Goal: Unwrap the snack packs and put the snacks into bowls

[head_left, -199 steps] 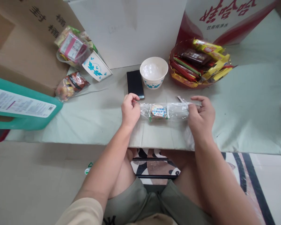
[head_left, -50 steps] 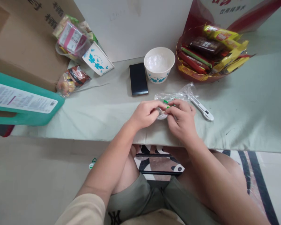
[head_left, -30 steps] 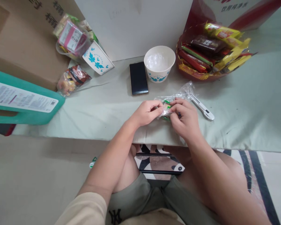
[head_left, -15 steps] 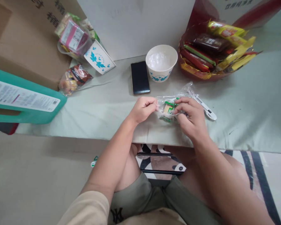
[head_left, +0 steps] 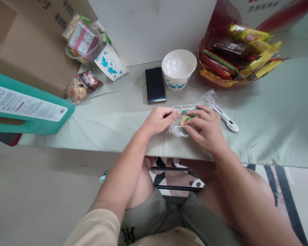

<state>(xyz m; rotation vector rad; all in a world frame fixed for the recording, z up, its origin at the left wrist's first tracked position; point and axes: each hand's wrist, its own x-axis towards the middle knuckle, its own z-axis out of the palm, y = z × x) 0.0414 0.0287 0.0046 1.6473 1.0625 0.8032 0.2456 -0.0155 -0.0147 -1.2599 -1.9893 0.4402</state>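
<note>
A small block-shaped item in green and yellowish wrapping (head_left: 184, 119) lies on crinkled clear plastic (head_left: 179, 131) near the table's front. My left hand (head_left: 157, 120) is closed, thumb against forefinger, at the left edge of this plastic. From the right, my right hand (head_left: 208, 129) reaches over the wrapped item with fingers apart, their tips touching it or the plastic and hiding part of both. Beyond that hand, a white utility knife (head_left: 227, 118) lies slanted, its upper end beside or under the bunched plastic.
Behind my hands are a black phone (head_left: 155, 85) and a white paper bowl (head_left: 179, 70) with clear plastic inside. A snack basket (head_left: 215, 82) stands back right. At left are a leaf-printed bowl (head_left: 111, 65), a snack bag (head_left: 83, 85) and a teal-framed panel (head_left: 41, 121).
My right fingers have stretched out and moved slightly left across the wrapped item. My left hand has shifted a little right, and the plastic near it is more bunched.
</note>
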